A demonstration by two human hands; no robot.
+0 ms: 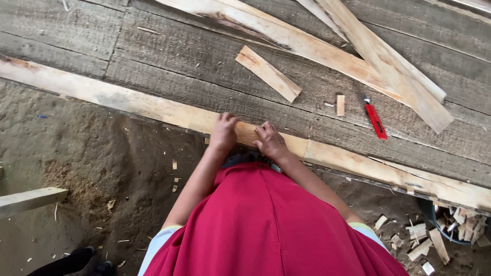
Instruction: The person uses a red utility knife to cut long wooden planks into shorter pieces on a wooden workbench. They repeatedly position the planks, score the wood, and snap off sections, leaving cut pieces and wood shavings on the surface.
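off at the far left a loose timber end [30, 200] lies on the dirt floor [102, 153], sawdust and chips around it. along the bench [169, 61] edge runs the long pale plank [128, 102], and now your left hand [224, 132] comes in, grip curled down onto the small wood block [247, 135], fingers pressed on its left end. the block sits right on the plank at the bench edge, between both hands. your right hand [270, 140] clamps its right end, grip bent over the top; whether the thumbs wrap under it, i cannot tell. further back a short offcut [268, 73] lies loose, then a tiny wood stub [340, 105], then a red utility knife [376, 120] just beside it, well apart from your hands. long boards [358, 56] cross at the top right, scraps fill a tub [460, 227] below. risk as i judge it: the block is at the very edge, so uneven pressure could tip it onto the dirt; rough grain could give you a splinter
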